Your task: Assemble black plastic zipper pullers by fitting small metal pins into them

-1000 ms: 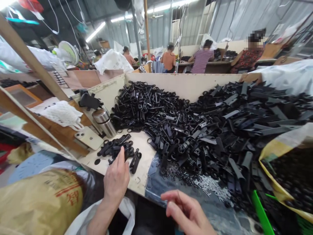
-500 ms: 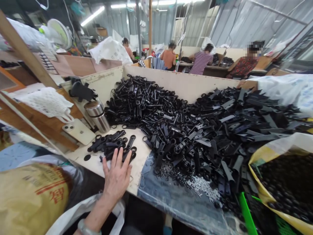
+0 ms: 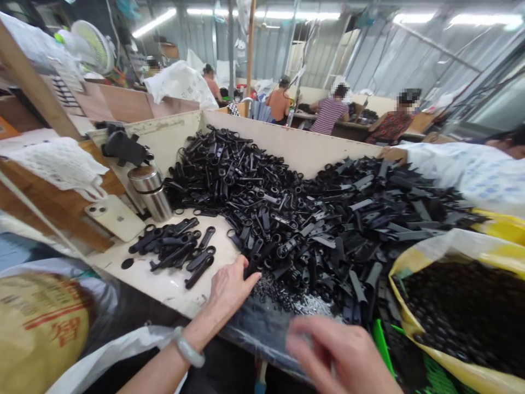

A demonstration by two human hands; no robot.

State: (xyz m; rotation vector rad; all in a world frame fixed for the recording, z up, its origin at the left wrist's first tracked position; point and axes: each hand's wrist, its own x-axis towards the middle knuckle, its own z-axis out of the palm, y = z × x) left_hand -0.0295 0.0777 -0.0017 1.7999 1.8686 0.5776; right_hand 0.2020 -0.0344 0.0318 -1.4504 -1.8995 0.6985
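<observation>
Okay: left hand [image 3: 232, 290] half-open on zipper pulls [image 3: 311, 235], no grip seen; right hand [image 3: 338, 355] blurred, unclear; small batch [image 3: 172, 246] kept apart, left.

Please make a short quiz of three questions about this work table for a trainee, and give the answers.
1. True or false: the left hand wears a bangle.
2. Which side of the phone faces up? A: camera side. B: screen side.
3. Fill the gap: the left fingers touch the black heap of zipper ____.

Key: 1 true; 2 A; 3 pulls.
</observation>
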